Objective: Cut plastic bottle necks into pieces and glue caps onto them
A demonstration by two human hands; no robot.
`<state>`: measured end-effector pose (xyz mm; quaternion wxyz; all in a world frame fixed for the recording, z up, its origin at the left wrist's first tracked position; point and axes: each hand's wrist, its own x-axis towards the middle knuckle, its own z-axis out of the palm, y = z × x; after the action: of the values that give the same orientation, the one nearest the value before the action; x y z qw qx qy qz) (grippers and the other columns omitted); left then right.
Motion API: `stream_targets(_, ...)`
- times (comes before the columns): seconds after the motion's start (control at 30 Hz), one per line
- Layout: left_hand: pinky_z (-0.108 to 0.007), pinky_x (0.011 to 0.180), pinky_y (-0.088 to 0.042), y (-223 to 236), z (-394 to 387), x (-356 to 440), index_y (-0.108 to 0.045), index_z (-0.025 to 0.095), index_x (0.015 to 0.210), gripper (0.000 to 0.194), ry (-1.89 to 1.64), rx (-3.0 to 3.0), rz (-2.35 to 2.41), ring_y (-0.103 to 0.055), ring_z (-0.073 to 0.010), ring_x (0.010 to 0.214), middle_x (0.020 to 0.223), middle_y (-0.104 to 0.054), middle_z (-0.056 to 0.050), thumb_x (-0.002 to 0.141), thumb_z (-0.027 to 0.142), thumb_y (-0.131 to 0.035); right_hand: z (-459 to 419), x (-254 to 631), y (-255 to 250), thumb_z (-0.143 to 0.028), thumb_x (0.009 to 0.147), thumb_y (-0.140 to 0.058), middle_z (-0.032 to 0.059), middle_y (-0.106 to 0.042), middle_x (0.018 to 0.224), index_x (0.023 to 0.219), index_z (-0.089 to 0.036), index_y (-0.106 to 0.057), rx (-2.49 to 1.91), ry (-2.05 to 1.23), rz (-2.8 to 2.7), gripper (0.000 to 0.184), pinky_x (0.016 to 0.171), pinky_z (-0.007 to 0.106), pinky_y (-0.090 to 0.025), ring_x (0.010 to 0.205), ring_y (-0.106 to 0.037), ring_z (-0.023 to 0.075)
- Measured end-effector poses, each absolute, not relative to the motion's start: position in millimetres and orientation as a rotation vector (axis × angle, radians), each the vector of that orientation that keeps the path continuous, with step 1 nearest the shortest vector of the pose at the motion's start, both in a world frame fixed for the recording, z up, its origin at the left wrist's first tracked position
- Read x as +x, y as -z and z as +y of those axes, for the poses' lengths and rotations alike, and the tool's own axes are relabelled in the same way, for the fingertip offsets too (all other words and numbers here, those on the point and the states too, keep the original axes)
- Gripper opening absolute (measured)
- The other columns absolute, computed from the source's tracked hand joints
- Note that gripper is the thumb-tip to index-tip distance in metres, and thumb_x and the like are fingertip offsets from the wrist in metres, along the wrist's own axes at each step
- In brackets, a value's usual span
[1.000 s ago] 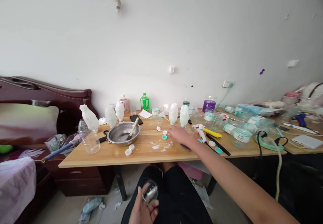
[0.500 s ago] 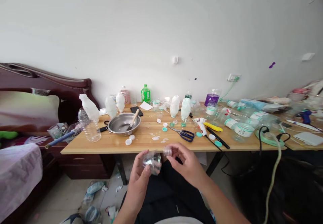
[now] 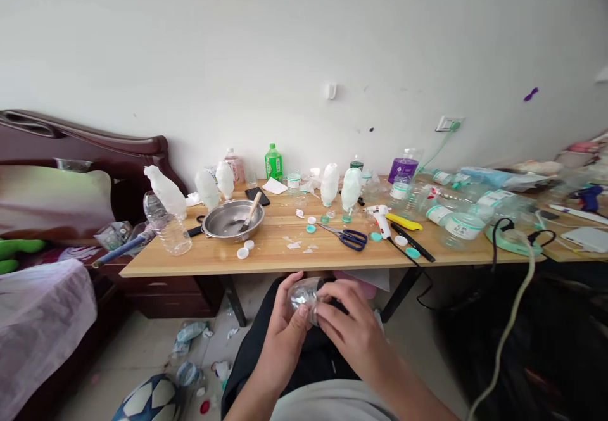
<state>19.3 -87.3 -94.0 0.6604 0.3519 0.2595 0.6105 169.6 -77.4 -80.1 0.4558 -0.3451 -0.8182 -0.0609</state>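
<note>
Over my lap, my left hand (image 3: pixel 287 320) is closed around a clear piece of cut plastic bottle (image 3: pixel 304 294). My right hand (image 3: pixel 349 313) has its fingers pinched at the right end of that piece. The small clear ribbed plastic piece in my right hand is mostly hidden behind the fingers, so I cannot tell whether it sits inside the bottle piece or against its end. Beyond my hands, on the table, lie blue-handled scissors (image 3: pixel 351 238), a white hot glue gun (image 3: pixel 380 220) and thin white scraps (image 3: pixel 294 245).
The wooden table (image 3: pixel 180 266) has its front edge just beyond my hands. A metal bowl (image 3: pixel 228 221) with a brush stands left. White-coated bottles (image 3: pixel 329 185) stand at the back. Clear bottles (image 3: pixel 463 225) crowd the right, beside a power strip (image 3: pixel 513 244). A ball (image 3: pixel 149 399) lies on the floor.
My right hand has brought the small ribbed piece to the right end of the bottle piece. Both hands sit closer together, and my left hand has shifted right. The camera view has tilted slightly.
</note>
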Motion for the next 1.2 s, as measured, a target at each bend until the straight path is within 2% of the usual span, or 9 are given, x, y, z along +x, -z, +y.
stream_targets(0.13,-0.034,0.09,-0.048,95.2,-88.5,20.7,-0.058,0.022,0.127,0.042,-1.352,0.734,0.563,-0.058,-0.0257,0.111,0.127,-0.061,-0.012,0.091,0.043,-0.058,-76.0,176.9,77.4,-0.009,0.091,-0.057,0.0066,-0.069,0.1,0.106,-0.019,-0.065,-0.686,0.141,-2.198,0.02,0.086,0.035,-0.053,0.099,-0.06,0.0205)
stream_targets(0.27,-0.034,0.082,-0.05,90.7,-89.2,18.4,-0.056,0.021,0.132,0.045,-1.327,0.667,0.547,-0.059,-0.0272,0.111,0.133,-0.059,-0.014,0.09,0.04,-0.056,-73.6,179.6,76.5,-0.011,0.092,-0.054,0.0068,-0.07,0.101,0.105,-0.021,-0.065,-0.699,0.132,-2.207,0.019,0.084,0.035,-0.053,0.094,-0.062,0.0195)
stream_targets(0.37,-0.041,0.091,-0.049,89.4,-90.6,17.6,-0.055,0.023,0.135,0.051,-1.317,0.608,0.506,-0.052,-0.0336,0.125,0.141,-0.055,-0.015,0.086,0.037,-0.061,-71.7,180.0,80.2,-0.009,0.092,-0.05,0.0054,-0.07,0.089,0.098,-0.02,-0.065,-0.683,0.089,-2.222,0.019,0.079,0.034,-0.053,0.086,-0.063,0.0188)
stream_targets(0.47,-0.045,0.102,-0.044,91.9,-93.5,15.9,-0.057,0.027,0.134,0.049,-1.285,0.642,0.483,-0.041,-0.0346,0.137,0.149,-0.047,-0.011,0.087,0.035,-0.061,-72.0,180.1,85.1,-0.01,0.092,-0.048,0.0043,-0.067,0.08,0.094,-0.021,-0.065,-0.737,-0.03,-2.164,0.02,0.074,0.032,-0.054,0.08,-0.062,0.0187)
stream_targets(0.6,-0.045,0.106,-0.042,93.2,-98.3,10.8,-0.055,0.033,0.136,0.046,-1.197,0.807,0.583,-0.034,-0.0324,0.142,0.156,-0.037,-0.006,0.091,0.035,-0.059,-76.6,180.0,91.5,-0.012,0.092,-0.054,0.0045,-0.068,0.09,0.105,-0.024,-0.067,-0.773,-0.307,-2.004,0.022,0.076,0.028,-0.055,0.086,-0.063,0.017)
stream_targets(0.73,-0.037,0.111,-0.035,90.0,-98.3,6.1,-0.061,0.028,0.132,0.044,-1.249,1.111,0.813,-0.041,-0.0291,0.135,0.144,-0.05,-0.009,0.088,0.035,-0.063,-80.4,181.1,98.9,-0.016,0.091,-0.06,0.0031,-0.066,0.088,0.103,-0.024,-0.068,-0.812,-0.418,-1.88,0.017,0.071,0.022,-0.054,0.08,-0.065,0.0141)
stream_targets(0.9,-0.033,0.092,-0.048,90.8,-92.0,3.6,-0.068,0.025,0.124,0.041,-1.269,1.258,0.86,-0.052,-0.0266,0.11,0.116,-0.056,-0.012,0.084,0.034,-0.068,-80.9,187.4,103.6,-0.012,0.093,-0.055,0.0045,-0.07,0.102,0.113,-0.025,-0.066,-0.786,-0.581,-1.951,0.026,0.083,0.023,-0.055,0.094,-0.068,0.0143)
stream_targets(1.03,-0.029,0.087,-0.049,94.7,-90.7,2.5,-0.072,0.024,0.117,0.036,-1.283,1.255,0.859,-0.052,-0.0261,0.108,0.114,-0.055,-0.012,0.082,0.03,-0.071,-81.2,188.7,104.7,-0.011,0.094,-0.05,0.0064,-0.068,0.101,0.108,-0.023,-0.067,-0.76,-0.592,-2.017,0.025,0.079,0.025,-0.055,0.091,-0.066,0.0147)
stream_targets(1.2,-0.028,0.083,-0.051,99.7,-90.6,2.0,-0.073,0.024,0.113,0.034,-1.278,1.258,0.856,-0.054,-0.0251,0.107,0.115,-0.055,-0.011,0.08,0.03,-0.074,-83.6,183.3,109.7,-0.013,0.09,-0.06,0.0039,-0.068,0.089,0.097,-0.023,-0.071,-0.766,-0.566,-1.834,0.016,0.07,0.023,-0.054,0.079,-0.066,0.0135)
